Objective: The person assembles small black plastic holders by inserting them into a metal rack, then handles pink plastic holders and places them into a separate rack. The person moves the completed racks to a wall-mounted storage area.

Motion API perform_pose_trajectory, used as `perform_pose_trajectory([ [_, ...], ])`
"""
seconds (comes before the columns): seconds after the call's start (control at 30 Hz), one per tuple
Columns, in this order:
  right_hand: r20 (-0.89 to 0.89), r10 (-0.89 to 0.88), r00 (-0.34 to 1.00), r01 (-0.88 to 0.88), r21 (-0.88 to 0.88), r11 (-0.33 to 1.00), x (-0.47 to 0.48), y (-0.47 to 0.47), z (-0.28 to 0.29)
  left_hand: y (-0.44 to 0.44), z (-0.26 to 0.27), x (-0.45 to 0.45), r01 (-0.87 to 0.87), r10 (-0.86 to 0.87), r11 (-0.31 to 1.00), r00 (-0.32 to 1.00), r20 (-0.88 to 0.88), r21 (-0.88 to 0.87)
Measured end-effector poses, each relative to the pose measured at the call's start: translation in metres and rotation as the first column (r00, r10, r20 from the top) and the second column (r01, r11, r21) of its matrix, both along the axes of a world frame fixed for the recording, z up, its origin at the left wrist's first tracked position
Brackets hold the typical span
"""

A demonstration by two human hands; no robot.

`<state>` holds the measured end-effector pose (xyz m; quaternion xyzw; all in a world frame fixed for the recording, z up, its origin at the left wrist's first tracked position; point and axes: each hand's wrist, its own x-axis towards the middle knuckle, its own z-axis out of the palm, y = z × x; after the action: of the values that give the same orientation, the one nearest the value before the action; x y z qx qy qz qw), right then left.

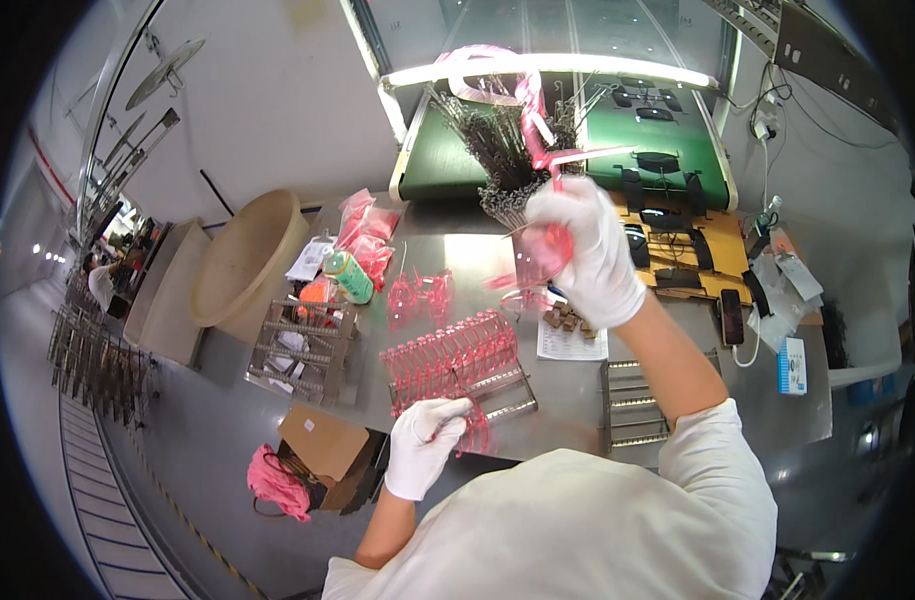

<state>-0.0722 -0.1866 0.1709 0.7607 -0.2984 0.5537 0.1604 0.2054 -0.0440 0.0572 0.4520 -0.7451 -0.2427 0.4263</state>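
Note:
My left hand [427, 442], in a white glove, pinches a small pink translucent plastic piece [474, 433] at the near end of a metal rack [511, 394]. A row of curved pink translucent parts [450, 349] stands in that rack. My right hand [589, 251], also gloved, is raised over the table, closed around pink translucent pieces [547, 251] that are blurred; a pink piece [536, 127] also reaches up from its fingers. Behind it stands a bundle of thin metal wire hooks [502, 150]. More pink translucent parts [420, 296] lie beyond the rack.
A green conveyor belt [442, 154] carries black curved parts [656, 161]. At left are a bottle [347, 276], pink bags [367, 225], another metal rack [300, 349] and a large tub [247, 262]. A slotted rack [630, 405], phone [731, 317] and paper sheet [570, 346] lie right.

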Motion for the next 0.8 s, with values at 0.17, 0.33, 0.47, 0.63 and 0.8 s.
perform_pose_trajectory([
  [0.17,0.135,0.311,0.941,-0.325,0.095,0.941,-0.022,-0.018,0.019,0.002,0.005,-0.006,0.024,-0.025,1.0,1.0,-0.004,-0.019],
  [0.33,0.266,0.535,0.802,-0.576,0.105,0.811,-0.025,-0.022,0.027,0.007,0.003,-0.003,0.01,-0.009,1.0,1.0,0.019,-0.023],
  [0.47,0.244,0.623,0.743,-0.656,0.078,0.751,-0.026,-0.017,0.037,0.009,0.004,-0.001,-0.005,0.005,1.0,1.0,0.012,0.001],
  [0.63,0.28,0.62,0.733,-0.663,0.086,0.744,-0.004,-0.011,0.027,-0.002,0.005,0.002,-0.068,0.067,0.996,0.998,-0.008,-0.055],
  [0.8,0.861,0.317,0.397,-0.909,0.418,0.002,0.05,0.042,-0.033,-0.045,0.014,-0.02,-0.176,0.194,0.98,0.942,-0.273,0.089],
])
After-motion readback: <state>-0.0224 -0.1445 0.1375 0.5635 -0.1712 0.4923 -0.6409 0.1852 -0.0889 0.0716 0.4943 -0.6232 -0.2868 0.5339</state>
